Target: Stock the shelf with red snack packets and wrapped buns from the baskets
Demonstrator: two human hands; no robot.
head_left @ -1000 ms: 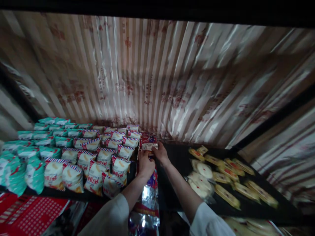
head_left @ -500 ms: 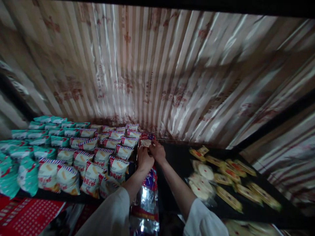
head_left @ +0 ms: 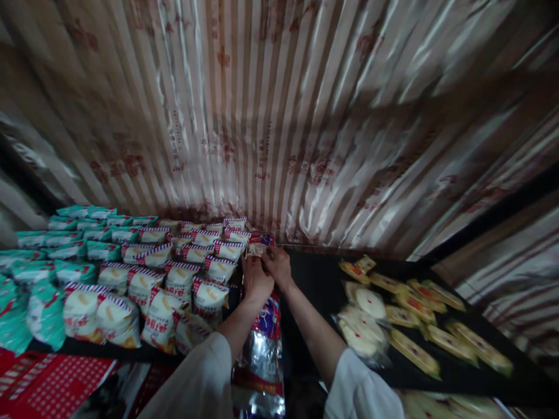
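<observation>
My left hand (head_left: 258,280) and my right hand (head_left: 278,266) are close together near the back of a black shelf. The fingers of both are bent and closed on a red and purple snack packet (head_left: 262,239) with a pale patch on its front. The hands cover its near part. Under my left wrist and forearm, more shiny red, purple and silver packets (head_left: 264,349) run in a row toward me. Directly left of the hands are white snack bags with red and blue striped tops (head_left: 220,269).
Teal snack bags (head_left: 48,308) fill the far left of the black shelf (head_left: 305,291). To the right lie round white flat cakes in clear wrap (head_left: 362,331) and several yellow wrapped packs (head_left: 414,352). A red perforated basket (head_left: 56,378) is at lower left. Striped foil sheeting (head_left: 244,116) hangs behind.
The hands have drawn slightly closer together, with the right hand shifting left over the packet. The view has tilted a little; the goods keep their places.
</observation>
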